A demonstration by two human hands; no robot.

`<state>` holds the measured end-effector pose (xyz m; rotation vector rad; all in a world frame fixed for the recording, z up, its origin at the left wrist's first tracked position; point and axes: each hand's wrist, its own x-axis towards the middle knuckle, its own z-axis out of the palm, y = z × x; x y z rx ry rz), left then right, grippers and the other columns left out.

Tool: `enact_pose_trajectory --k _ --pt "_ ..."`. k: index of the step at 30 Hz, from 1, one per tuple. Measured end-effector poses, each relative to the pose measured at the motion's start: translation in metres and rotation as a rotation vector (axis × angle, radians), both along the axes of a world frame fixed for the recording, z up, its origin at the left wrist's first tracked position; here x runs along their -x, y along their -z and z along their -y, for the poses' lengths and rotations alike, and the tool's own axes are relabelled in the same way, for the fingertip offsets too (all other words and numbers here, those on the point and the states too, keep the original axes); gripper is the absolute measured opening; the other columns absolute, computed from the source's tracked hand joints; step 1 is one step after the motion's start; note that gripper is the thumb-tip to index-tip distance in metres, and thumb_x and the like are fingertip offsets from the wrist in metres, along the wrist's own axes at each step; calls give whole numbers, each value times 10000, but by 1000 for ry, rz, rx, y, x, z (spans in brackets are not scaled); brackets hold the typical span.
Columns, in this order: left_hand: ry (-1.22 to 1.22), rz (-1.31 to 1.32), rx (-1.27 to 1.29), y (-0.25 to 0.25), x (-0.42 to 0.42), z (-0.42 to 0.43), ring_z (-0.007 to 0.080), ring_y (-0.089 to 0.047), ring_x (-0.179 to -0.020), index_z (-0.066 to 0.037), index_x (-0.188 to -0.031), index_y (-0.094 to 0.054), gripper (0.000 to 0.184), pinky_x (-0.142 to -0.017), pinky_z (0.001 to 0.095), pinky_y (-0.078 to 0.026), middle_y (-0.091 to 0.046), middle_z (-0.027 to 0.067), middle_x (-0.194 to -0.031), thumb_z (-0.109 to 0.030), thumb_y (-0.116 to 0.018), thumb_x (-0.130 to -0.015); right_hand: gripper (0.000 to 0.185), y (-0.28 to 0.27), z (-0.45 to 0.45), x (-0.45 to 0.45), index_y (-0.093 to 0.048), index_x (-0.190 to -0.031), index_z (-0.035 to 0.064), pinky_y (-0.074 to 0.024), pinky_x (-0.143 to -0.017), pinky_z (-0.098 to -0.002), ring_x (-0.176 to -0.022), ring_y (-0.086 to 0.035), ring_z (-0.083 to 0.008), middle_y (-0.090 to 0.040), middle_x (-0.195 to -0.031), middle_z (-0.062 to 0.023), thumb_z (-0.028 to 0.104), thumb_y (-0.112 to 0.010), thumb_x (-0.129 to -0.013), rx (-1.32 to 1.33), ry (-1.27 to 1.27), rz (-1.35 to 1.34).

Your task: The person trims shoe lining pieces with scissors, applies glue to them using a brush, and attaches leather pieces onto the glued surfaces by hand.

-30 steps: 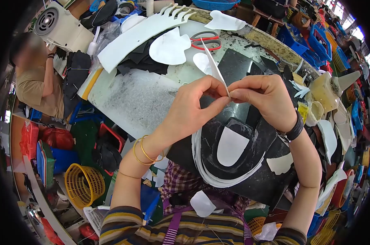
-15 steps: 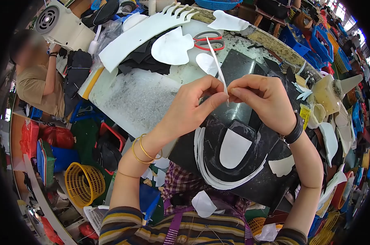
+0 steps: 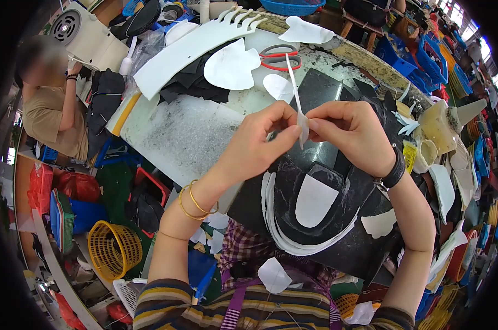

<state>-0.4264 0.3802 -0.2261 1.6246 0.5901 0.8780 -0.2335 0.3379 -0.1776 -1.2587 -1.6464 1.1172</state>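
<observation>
A thin white piece [image 3: 294, 82], seen nearly edge-on, is pinched between both my hands above the worktable. My left hand [image 3: 260, 135] closes thumb and forefinger on its left face. From the other side, the fingertips of my right hand [image 3: 353, 126] press on its lower end. Below my hands, a white tongue-shaped piece [image 3: 316, 201] lies on black curved material [image 3: 284, 190]. White curved layers [image 3: 276, 236] line its left and lower edge. Scissors [image 3: 293, 62] with red and grey handles rest behind the held piece, beside white cut pieces [image 3: 231, 65].
A long white notched piece [image 3: 188, 52] lies over black scraps [image 3: 196, 82] at the back left. A yellowish container with a nozzle [image 3: 441, 129] stands at right. Another person [image 3: 53, 104] works at far left, above a yellow basket [image 3: 112, 250].
The lower end of the white piece has turned and now shows more of its face between my fingertips. My hands stay in almost the same place, both still pinching.
</observation>
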Motion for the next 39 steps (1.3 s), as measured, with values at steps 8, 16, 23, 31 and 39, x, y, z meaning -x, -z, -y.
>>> enact_pose_trajectory --k 8,16,23,31,39 --pt "-38 320 466 3 97 -42 162 -603 -990 -13 -957 -589 179 -902 333 -487 -633 77 -1026 -164 -544 -872 182 46 -57 -67 -613 -915 -27 -558 -694 -263 -743 -657 -153 -656 -860 -92 141 -559 -871 301 275 -284" --pt "-209 -720 166 -24 73 -63 130 -628 -672 2 -956 -633 487 -677 231 -506 -653 59 -767 -476 -567 -888 128 42 -80 -57 -605 -933 49 -512 -614 -315 -698 -654 -258 -658 -837 -129 131 -579 -839 -634 374 861" --pt "77 -27 383 4 5 24 132 -627 -898 23 -1164 -601 361 -747 268 -528 -653 91 -1039 -246 -537 -934 425 13 49 9 -580 -1069 49 -482 -780 -332 -927 -603 -265 -622 -1010 -95 101 -708 -667 -802 53 929" --pt "49 -371 256 1 15 75 55 -584 -711 -20 -1188 -583 339 -535 196 -471 -642 17 -828 -97 -629 -862 242 40 91 -23 -656 -865 -65 -450 -543 -248 -598 -543 -67 -614 -667 -36 162 -704 -799 539 -45 135" --pt "87 -491 219 25 13 61 35 -538 -583 -10 -1169 -575 345 -497 193 -458 -607 5 -715 -90 -654 -842 235 69 100 -24 -657 -844 -72 -437 -555 -247 -601 -515 -51 -598 -632 -53 152 -706 -790 519 -48 172"
